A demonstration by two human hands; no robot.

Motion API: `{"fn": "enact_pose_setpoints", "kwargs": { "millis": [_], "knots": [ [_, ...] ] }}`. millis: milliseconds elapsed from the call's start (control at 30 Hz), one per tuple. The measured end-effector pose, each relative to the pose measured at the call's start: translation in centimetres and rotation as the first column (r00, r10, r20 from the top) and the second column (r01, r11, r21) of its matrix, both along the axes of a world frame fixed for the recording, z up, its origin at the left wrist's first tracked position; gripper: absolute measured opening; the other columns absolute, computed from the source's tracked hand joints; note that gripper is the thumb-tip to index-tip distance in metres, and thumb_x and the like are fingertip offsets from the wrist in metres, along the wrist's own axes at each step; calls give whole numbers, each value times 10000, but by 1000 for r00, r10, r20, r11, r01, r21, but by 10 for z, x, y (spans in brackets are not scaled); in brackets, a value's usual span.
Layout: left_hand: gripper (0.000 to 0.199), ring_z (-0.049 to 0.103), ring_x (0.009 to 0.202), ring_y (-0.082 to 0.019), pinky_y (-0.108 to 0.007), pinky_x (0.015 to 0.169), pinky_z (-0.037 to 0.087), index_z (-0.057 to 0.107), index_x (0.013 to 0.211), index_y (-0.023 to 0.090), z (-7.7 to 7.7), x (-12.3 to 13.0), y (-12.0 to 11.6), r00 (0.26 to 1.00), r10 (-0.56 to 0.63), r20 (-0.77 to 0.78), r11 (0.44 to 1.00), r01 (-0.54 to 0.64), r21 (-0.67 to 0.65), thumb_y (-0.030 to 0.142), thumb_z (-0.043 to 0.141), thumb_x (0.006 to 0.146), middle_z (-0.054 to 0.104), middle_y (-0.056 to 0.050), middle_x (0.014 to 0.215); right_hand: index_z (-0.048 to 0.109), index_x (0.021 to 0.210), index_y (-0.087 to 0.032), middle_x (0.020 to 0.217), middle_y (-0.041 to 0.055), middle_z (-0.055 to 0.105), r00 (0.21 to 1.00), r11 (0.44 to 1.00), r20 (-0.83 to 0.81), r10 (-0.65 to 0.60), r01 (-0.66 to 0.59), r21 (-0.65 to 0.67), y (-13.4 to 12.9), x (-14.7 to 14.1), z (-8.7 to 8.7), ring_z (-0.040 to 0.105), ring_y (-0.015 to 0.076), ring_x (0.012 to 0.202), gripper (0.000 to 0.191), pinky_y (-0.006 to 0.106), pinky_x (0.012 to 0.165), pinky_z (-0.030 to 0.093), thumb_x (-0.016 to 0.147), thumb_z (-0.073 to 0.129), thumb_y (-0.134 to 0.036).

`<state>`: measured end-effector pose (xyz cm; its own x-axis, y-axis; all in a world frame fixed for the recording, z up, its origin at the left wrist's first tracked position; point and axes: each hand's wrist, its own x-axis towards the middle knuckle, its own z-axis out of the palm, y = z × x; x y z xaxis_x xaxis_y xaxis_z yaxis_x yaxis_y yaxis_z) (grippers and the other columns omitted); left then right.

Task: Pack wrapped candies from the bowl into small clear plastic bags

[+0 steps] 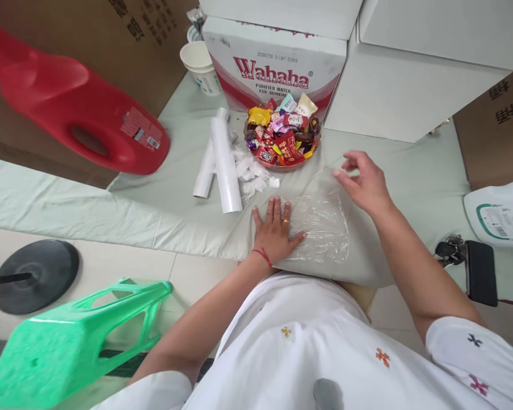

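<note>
A clear, wrinkled plastic bag (pixel 320 228) lies flat on the cloth-covered table near its front edge. My left hand (pixel 273 230) rests palm down with fingers spread, its thumb on the bag's left part. Above the bag's upper right corner is my right hand (pixel 361 181), thumb and forefinger close together at a thin clear edge of plastic; what they grip is too fine to make out. Behind the bag stands a round dish of wrapped candies (pixel 282 136). Small crumpled white plastic pieces (pixel 254 171) lie left of the dish.
Two white rolls (pixel 226 165) lie left of the dish, near paper cups (pixel 203 65) and a Wahaha box (pixel 277 68). A red jug (pixel 81 108) is at left, a green stool (pixel 77 341) below. Keys (pixel 451 249), a black phone (pixel 481 273) and a white bottle (pixel 502 213) are at right.
</note>
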<state>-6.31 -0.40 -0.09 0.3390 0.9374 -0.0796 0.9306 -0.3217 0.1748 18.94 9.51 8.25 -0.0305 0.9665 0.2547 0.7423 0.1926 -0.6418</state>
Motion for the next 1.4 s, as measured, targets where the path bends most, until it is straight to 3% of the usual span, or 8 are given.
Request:
{"fn": "enact_pose_setpoints", "kwargs": {
  "millis": [233,433,533,767,1100,1167,1300,1400],
  "knots": [
    [934,116,1622,-386,-749,1231,8,270,1650,118,-3,2,0,1000,12,17,1000,-12,4,755,327,970,151,-242,1732,587,1248,-97,1243,236,628,887,963,389,247,-269,1,121,-70,-12,492,464,1271,866,655,1046,429,797,615,-837],
    [902,114,1625,-372,-723,1249,12,299,1641,131,-2,0,0,999,14,49,1000,-14,-1,738,339,976,165,-226,1735,640,960,-118,1105,217,685,918,978,338,207,-206,-40,148,-92,-29,538,406,1244,640,598,1057,431,892,592,-753],
    [891,116,1625,-368,-720,1250,15,309,1636,124,-1,-1,1,998,6,65,1000,-6,-1,728,333,982,168,-233,1732,648,954,-88,1006,130,669,941,973,246,232,-225,-55,139,-80,-11,637,309,1150,605,513,1025,458,1010,435,-652],
    [869,110,1627,-369,-708,1258,7,312,1637,131,1,-2,1,996,11,94,1000,-9,-21,702,365,985,170,-220,1735,704,1085,-182,906,27,690,961,952,-162,225,-252,-175,67,-36,44,663,242,851,500,418,801,561,750,834,-529],
    [1111,125,1623,-376,-689,1269,-18,194,1653,48,-1,-4,0,993,18,117,1000,-18,-1,815,443,889,183,-249,1722,769,991,-217,867,45,708,679,503,-100,727,-626,-595,-15,-12,2,608,250,922,365,346,850,481,827,746,-541],
    [1161,140,1621,-374,-682,1272,-15,156,1655,30,-2,-5,0,992,15,125,1000,-15,2,827,466,869,193,-259,1717,765,1122,-218,921,63,717,652,517,-28,758,-626,-585,-12,-15,-12,603,274,965,415,370,880,479,821,760,-504],
    [1185,171,1614,-384,-672,1277,-11,148,1659,34,-2,-7,0,991,11,130,1000,-12,6,818,514,850,214,-257,1712,693,1336,-207,1214,151,683,710,709,177,682,-580,-401,-13,-17,-23,538,368,1177,633,482,1012,444,765,829,-445],
    [1160,187,1610,-379,-663,1281,-22,170,1658,42,-2,-7,-1,991,11,134,1000,-13,16,804,522,857,235,-246,1709,666,1369,-204,1325,170,627,697,724,208,686,-624,-295,-29,-18,-22,485,376,1243,625,518,1046,434,803,808,-428]
  ]
}}
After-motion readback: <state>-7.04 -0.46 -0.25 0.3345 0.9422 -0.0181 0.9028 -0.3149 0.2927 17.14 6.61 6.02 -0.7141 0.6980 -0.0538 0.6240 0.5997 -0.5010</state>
